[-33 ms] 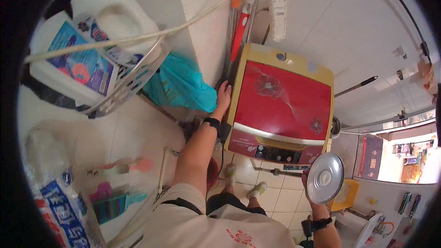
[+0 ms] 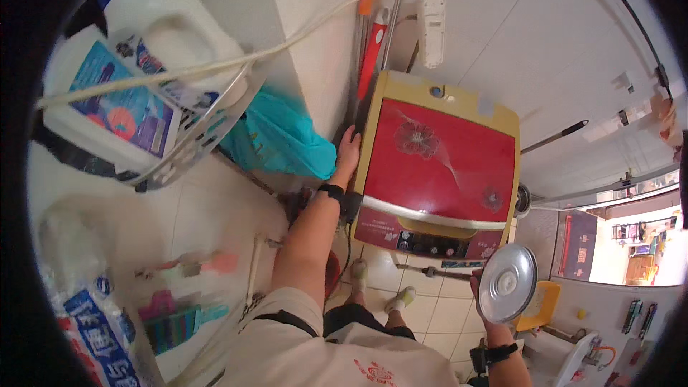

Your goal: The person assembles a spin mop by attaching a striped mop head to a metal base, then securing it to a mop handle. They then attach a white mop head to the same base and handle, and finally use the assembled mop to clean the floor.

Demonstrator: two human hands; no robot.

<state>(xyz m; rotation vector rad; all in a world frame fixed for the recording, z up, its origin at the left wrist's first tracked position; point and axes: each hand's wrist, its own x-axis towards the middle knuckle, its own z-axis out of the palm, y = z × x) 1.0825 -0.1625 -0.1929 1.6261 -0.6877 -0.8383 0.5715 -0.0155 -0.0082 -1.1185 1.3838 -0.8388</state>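
Note:
A round silver pot lid [image 2: 507, 283] with a knob at its centre is held up at the lower right by my right hand [image 2: 494, 330]. That hand's fingers are closed at the lid's edge and partly hidden behind it. My left hand [image 2: 348, 152] reaches along the left side of a top-loading washing machine [image 2: 441, 161], which has a red lid with flower drawings and a gold frame. Its fingers are at the dark gap beside the machine, below a red-handled pole [image 2: 373, 54]; they show too little to tell whether they grip anything. A turquoise plastic bag [image 2: 279, 140] lies left of this wrist.
A basket [image 2: 208, 129] with white detergent jugs [image 2: 172, 21] hangs at the upper left, crossed by a pale cord [image 2: 301, 32]. Packaged paper rolls [image 2: 100, 322] are at the lower left. A white sink [image 2: 573, 358] and a yellow container [image 2: 539, 305] stand lower right.
The view has shifted very slightly. Both hands and the pot lid keep nearly the same places.

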